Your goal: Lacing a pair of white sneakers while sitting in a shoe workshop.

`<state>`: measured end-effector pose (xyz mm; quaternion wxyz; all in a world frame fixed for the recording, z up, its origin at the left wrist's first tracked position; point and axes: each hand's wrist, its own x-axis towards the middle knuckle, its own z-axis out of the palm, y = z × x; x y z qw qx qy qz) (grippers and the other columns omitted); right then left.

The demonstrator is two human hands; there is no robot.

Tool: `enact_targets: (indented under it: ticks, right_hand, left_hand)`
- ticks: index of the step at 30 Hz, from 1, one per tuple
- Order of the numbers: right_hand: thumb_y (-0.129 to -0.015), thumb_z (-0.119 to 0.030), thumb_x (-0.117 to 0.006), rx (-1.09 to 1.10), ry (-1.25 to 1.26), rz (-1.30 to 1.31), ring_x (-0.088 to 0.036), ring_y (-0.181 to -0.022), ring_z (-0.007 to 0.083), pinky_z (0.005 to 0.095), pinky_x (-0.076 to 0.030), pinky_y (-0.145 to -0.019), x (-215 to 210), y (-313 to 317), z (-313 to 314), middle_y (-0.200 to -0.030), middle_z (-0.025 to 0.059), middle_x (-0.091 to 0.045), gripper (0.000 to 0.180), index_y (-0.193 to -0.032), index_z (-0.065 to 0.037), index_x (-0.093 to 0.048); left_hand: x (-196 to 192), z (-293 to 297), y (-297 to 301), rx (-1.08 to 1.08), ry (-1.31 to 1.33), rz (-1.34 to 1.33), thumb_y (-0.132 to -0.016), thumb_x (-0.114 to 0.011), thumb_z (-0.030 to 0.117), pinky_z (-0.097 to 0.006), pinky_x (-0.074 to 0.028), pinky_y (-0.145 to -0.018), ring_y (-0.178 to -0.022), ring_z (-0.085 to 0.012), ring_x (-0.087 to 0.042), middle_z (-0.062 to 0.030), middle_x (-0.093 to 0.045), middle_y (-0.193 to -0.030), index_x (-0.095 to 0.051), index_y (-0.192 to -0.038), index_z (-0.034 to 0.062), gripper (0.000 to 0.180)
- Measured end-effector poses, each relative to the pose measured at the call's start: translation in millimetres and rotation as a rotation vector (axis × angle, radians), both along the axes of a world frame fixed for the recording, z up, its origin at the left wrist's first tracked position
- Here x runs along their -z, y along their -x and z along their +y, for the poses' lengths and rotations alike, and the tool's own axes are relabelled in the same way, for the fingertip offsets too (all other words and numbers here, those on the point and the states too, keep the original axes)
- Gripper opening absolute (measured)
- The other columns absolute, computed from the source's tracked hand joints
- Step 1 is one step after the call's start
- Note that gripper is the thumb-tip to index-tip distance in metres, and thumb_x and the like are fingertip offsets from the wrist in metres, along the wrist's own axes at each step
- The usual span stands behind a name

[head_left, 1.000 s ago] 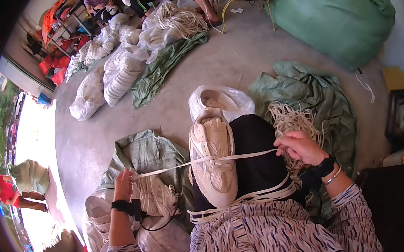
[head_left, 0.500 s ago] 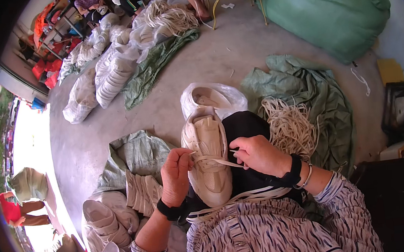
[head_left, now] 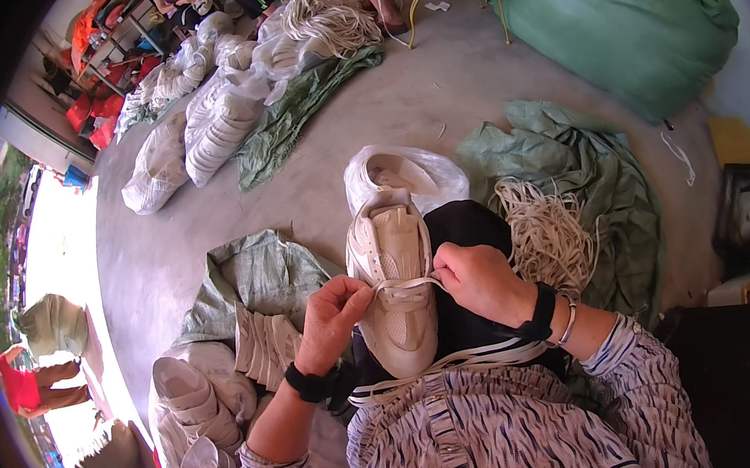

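A cream-coloured sneaker rests on my lap with its toe toward me and its tongue pointing away. A pale flat shoelace runs across it, above a row or two that is laced near the toe. My left hand pinches the lace at the shoe's left edge. On the other side, my right hand is closed round the lace, its fingertips partly hidden. More loose laces lie across my lap below the toe. Beyond the shoe's heel is a white plastic bag with another shoe in it.
A heap of laces lies on green sacking to my right. Stacked white shoe uppers stand at my left. Bagged shoes and a large green sack are farther off. People sit at the back; a person in red is outside.
Both hands have pulled the lace outward, and it now lies taut and level across the shoe instead of slanting. The view has shifted slightly.
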<state>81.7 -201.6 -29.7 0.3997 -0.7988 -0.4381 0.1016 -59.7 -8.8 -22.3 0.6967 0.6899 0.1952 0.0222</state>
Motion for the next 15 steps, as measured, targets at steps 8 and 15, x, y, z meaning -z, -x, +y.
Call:
enact_targets:
  ticks: [8, 15]
  right_hand:
    - [-0.083, -0.002, -0.053, -0.148, -0.028, 0.058, -0.061, -0.056, 0.0258, 0.0309, -0.048, -0.051, -1, 1, -1, -0.068, 0.0138, -0.061, 0.004, -0.086, 0.000, -0.052]
    - [-0.087, 0.000, -0.044, -0.157, 0.036, 0.352, -0.057, -0.052, 0.0120, 0.0263, -0.046, -0.050, -4, -5, -3, -0.068, 0.0079, -0.060, 0.009, -0.090, 0.002, -0.052]
  left_hand:
    - [2, 0, -3, 0.002, 0.009, 0.041, -0.087, -0.059, 0.015, -0.019, -0.040, -0.061, -0.067, -0.0033, -0.048, 0.0029, -0.057, -0.074, -0.059, -0.085, 0.0002, 0.015]
    - [-3, -1, -13, -0.091, 0.139, 0.113, -0.083, -0.060, 0.013, -0.018, -0.038, -0.059, -0.064, -0.0039, -0.046, 0.0027, -0.056, -0.072, -0.059, -0.079, 0.0005, 0.013]
